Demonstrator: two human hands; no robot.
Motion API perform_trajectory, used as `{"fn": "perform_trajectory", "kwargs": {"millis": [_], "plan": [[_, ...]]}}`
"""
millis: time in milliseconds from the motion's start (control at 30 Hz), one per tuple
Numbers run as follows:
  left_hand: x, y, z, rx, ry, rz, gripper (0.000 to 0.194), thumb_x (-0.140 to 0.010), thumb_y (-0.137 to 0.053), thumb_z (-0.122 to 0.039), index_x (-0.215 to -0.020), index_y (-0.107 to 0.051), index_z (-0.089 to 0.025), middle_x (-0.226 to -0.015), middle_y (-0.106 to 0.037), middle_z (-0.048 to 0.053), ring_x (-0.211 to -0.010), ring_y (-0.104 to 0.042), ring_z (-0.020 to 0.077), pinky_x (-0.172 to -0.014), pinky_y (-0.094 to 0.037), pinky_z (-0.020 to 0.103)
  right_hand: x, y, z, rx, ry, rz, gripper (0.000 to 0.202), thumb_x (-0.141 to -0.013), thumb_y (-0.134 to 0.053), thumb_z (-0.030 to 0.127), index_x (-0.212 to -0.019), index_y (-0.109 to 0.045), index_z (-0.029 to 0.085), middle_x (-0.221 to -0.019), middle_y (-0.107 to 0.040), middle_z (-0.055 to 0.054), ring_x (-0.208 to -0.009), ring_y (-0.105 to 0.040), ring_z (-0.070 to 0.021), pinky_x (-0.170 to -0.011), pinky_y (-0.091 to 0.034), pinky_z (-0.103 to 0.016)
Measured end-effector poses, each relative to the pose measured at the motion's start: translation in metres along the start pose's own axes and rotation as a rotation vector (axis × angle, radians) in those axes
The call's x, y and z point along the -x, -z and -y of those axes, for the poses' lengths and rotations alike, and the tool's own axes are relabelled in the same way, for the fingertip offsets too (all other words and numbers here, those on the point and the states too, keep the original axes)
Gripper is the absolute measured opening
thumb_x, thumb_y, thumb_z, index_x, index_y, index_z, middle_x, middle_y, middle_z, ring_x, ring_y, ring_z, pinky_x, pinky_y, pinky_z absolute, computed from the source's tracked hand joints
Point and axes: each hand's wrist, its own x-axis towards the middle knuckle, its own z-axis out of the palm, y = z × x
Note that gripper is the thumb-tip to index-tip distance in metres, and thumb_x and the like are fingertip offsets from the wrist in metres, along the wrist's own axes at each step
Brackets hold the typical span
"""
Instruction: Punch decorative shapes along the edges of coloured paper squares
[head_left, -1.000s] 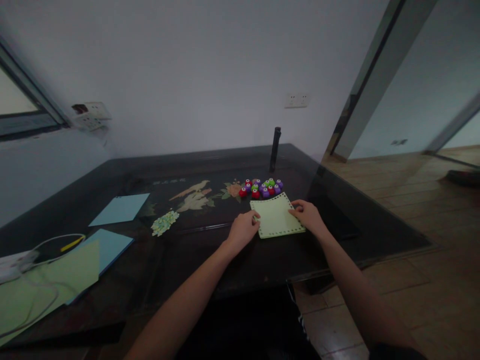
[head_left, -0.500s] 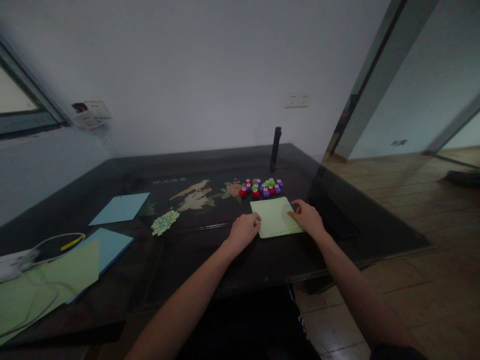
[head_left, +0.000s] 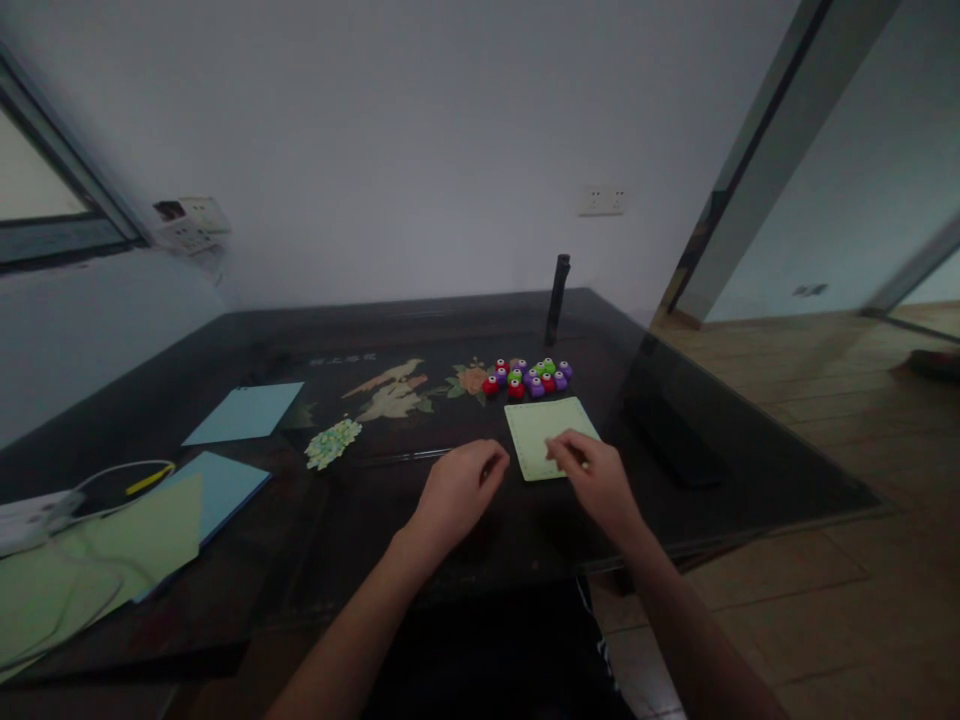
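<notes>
Both hands have shifted off the sides of the pale green sheet (head_left: 536,430): left hand (head_left: 456,490) now nearer and left of it, right hand (head_left: 601,485) inward over its lower right part. Left fingers curled, thumb tip close to index; can't tell if anything's pinched. Right thumb and fingers bunched loosely; can't tell if they touch the sheet or hold anything. Sheet lies flat, right of center frame, small marks along its edges. Lower left: larger green paper (head_left: 161,525) overlapping blue paper (head_left: 225,490), white cable (head_left: 97,477) and yellow item (head_left: 148,480) beside. Left of center: green-white cutout pile (head_left: 332,443). Right: dark flat object (head_left: 675,445). Just beyond sheet: red, purple, green eye-marked pieces (head_left: 537,387). Farther: another blue sheet (head_left: 247,411), black upright cylinder (head_left: 556,300), then wall socket (head_left: 601,201), upper right.
</notes>
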Motion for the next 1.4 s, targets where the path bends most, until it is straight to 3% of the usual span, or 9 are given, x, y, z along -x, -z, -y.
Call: {"fn": "perform_trajectory", "kwargs": {"millis": [167,300,467,1400], "plan": [[0.059,-0.028,0.012,0.209,0.185,-0.011,0.026,-0.090,-0.036,-0.028,-0.068,-0.046,-0.017,-0.065,-0.052,-0.001,-0.061,-0.049,0.0122,-0.060,-0.034,0.023,0.042,-0.059,0.025,-0.241,-0.021,0.287,0.036,-0.092,-0.037,0.038,-0.060,-0.038,0.019,-0.056,-0.040,0.004,-0.053,-0.038,-0.0092,-0.052,-0.028,-0.023],[0.069,-0.038,0.023,0.358,0.252,-0.048,0.026,-0.089,-0.037,-0.029,-0.068,-0.044,-0.017,-0.062,-0.048,-0.002,-0.059,-0.045,0.0109,-0.058,-0.032,0.022,0.052,-0.080,0.022,-0.307,-0.030,0.379,0.038,-0.091,-0.038,0.039,-0.059,-0.037,0.018,-0.057,-0.039,0.004,-0.055,-0.036,-0.0088,-0.052,-0.026,-0.023],[0.066,-0.035,0.025,0.354,0.209,0.038,0.026,-0.088,-0.038,-0.027,-0.064,-0.040,-0.017,-0.058,-0.044,-0.004,-0.056,-0.040,0.0096,-0.055,-0.028,0.022,0.052,-0.076,0.017,-0.337,-0.017,0.401,0.038,-0.090,-0.040,0.037,-0.058,-0.038,0.018,-0.056,-0.037,0.004,-0.055,-0.034,-0.0087,-0.053,-0.025,-0.023],[0.072,-0.035,0.020,0.260,0.218,-0.001,0.024,-0.088,-0.037,-0.026,-0.065,-0.040,-0.018,-0.059,-0.048,-0.003,-0.055,-0.044,0.0103,-0.055,-0.028,0.022,0.053,-0.078,0.018,-0.246,0.000,0.386,0.038,-0.089,-0.041,0.035,-0.055,-0.035,0.018,-0.053,-0.036,0.005,-0.052,-0.033,-0.0086,-0.051,-0.023,-0.024]]}}
